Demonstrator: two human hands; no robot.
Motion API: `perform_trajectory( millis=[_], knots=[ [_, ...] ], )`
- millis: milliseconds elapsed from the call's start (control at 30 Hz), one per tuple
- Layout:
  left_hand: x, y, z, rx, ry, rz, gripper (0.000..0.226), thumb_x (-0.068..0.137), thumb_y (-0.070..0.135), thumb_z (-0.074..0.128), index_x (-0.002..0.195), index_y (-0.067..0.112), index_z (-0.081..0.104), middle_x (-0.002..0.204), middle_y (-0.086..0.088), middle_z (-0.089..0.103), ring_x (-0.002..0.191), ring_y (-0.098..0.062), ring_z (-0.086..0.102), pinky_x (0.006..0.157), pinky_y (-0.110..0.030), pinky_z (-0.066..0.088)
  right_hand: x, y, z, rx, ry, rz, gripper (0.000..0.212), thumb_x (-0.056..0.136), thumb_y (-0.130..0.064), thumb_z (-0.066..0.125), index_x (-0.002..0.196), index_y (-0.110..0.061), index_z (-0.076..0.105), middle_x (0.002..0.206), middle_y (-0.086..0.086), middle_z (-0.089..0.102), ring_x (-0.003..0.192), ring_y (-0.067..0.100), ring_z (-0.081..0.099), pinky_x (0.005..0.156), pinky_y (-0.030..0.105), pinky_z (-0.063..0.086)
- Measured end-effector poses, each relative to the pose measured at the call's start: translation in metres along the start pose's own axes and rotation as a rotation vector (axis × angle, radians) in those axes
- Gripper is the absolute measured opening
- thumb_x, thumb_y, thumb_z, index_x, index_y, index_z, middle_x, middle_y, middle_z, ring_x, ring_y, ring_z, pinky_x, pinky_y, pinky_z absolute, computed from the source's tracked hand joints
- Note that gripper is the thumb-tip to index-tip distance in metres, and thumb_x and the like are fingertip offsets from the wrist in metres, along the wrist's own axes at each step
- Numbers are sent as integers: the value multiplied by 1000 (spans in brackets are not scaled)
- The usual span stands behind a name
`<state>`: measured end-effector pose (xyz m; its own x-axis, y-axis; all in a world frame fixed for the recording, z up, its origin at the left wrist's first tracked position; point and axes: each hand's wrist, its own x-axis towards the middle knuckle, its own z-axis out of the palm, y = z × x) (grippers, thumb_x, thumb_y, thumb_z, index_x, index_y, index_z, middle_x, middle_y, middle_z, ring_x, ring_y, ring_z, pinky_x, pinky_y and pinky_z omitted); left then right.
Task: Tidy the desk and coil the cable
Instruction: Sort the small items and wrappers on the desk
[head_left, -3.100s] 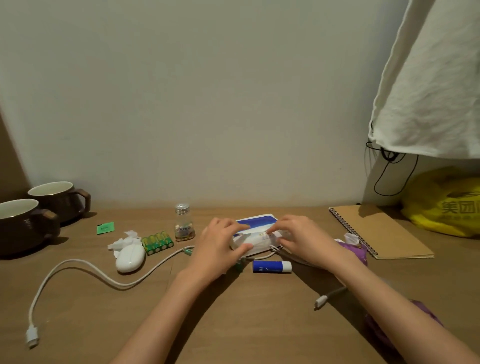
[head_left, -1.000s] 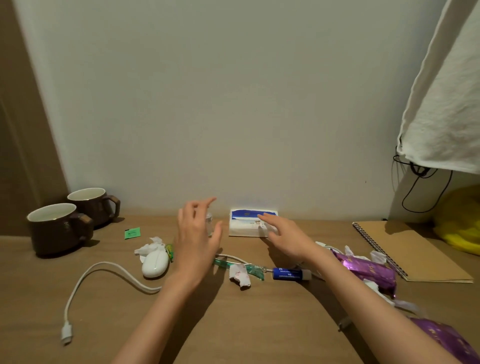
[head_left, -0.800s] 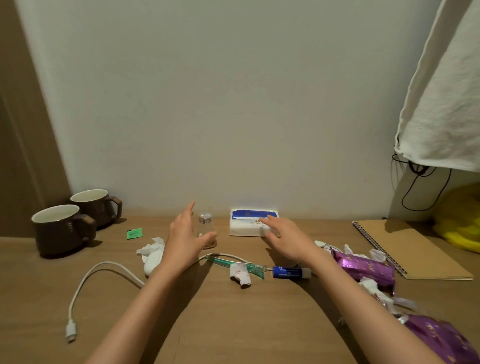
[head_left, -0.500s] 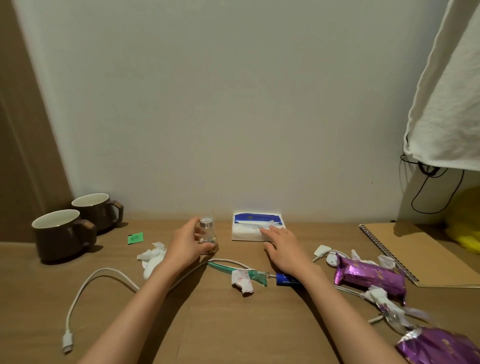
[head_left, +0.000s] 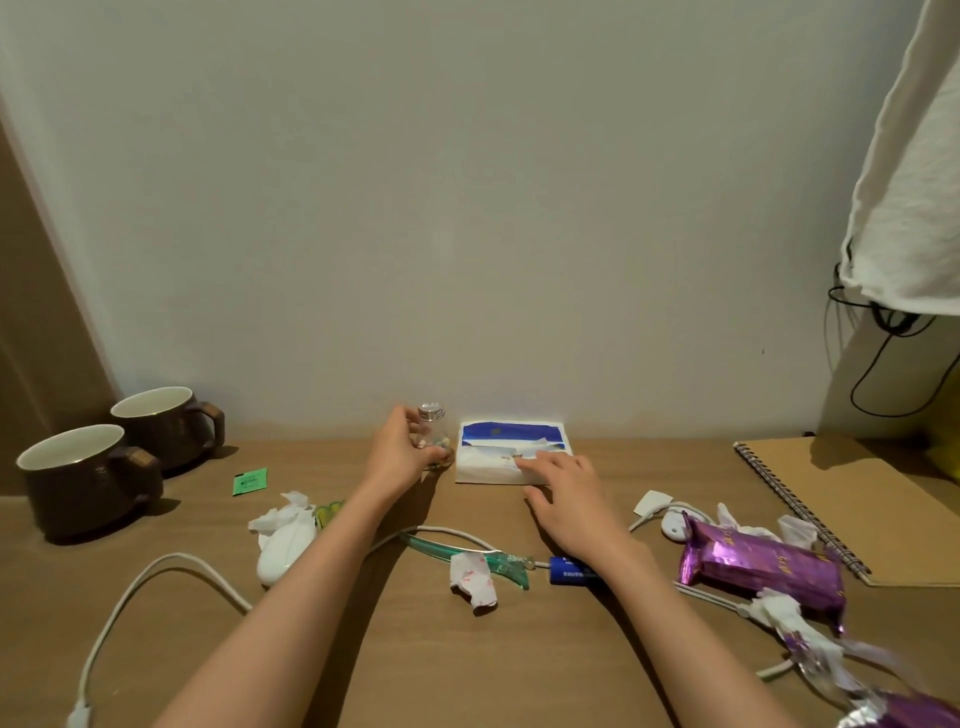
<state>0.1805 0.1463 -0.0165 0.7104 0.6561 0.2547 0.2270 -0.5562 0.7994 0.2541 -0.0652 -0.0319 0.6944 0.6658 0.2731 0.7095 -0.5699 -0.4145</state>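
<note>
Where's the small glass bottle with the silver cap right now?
In the head view, the small glass bottle is at the back of the desk by the wall, gripped by the left hand, just left of the tissue pack.

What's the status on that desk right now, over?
Left hand grips small bottle. Right hand flat, fingertips on tissue pack. White cable uncoiled, untouched. Crumpled wrapper lies near cable.

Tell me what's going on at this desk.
A person is tidying a cluttered desk. Their left hand grips a small glass bottle near the wall, while the right hand rests open on the tissue pack beside it. The white cable lies uncoiled on the left, and purple wrappers sit untouched on the right.
</note>
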Motion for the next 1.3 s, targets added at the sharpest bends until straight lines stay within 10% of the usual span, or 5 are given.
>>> perform_trajectory(
  millis=[867,1300],
  knots=[
    [-1,13,10,77,247,48,63,78,26,74,131,15,42,119,-5,44,98,-18,53,80,-28,45,0,2,1,27,-9,12,44,98,-33,46,140,-38,41,149,-10,37,136,13,24,106,34,35],
    [-79,44,-8,153,-18,345,38,92,26,55,130,22,50,130,4,54,120,-11,48,102,-32,41,-30,-31,-92,113,57,-32,34,96,-30,52,129,-30,56,133,-7,56,122,11,48,94,28,44]
  ],
)
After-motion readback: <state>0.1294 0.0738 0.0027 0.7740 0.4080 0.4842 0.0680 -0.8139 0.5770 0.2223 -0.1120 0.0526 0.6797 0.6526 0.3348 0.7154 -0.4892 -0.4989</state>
